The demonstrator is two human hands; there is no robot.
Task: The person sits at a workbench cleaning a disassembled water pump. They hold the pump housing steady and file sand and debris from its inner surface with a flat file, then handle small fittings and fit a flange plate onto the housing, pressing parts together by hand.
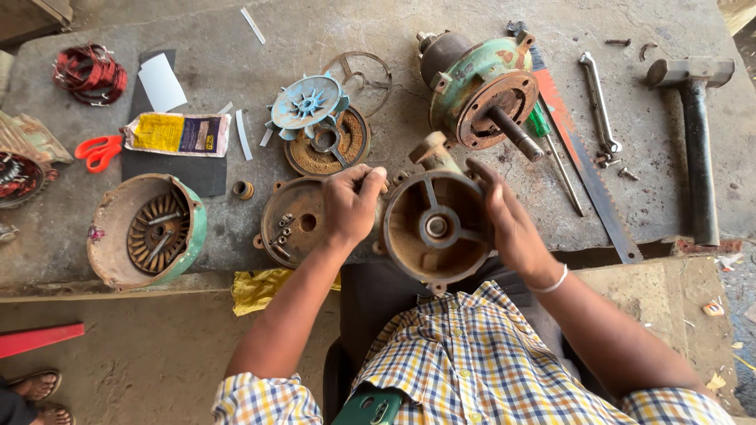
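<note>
Left hand: my left hand (352,203) is closed around the left rim of the rusty end housing (435,228), fingers curled over its top edge.
Right hand: my right hand (504,220) is clamped narrow on the right rim of the same housing, thumb over the upper lip.
Landmark: I read the rusty end housing as held on edge at the near border of the stone bench (236,55), open face toward me, hub and three spokes visible inside.
Left of landmark: a round rusty cover plate (295,224) lies just beside it with small bolts (281,230) resting on it; further left sits a green fan cowl (150,232).
Behind landmark: a pale blue fan impeller (307,102) rests partly on a rusty disc (331,145); up and right stands the green motor body (480,90), shaft pointing toward me.
Right of landmark: screwdriver (551,149), saw blade (583,153), spanner (600,102) and hammer (697,134) lie well apart from it.
Step in hand: I judge this as inspection or turning of the removed housing, both hands gripping.
Next move calls for: in my judgement, an even two-handed grip so that the heavy casting does not slip off the bench edge.
</note>
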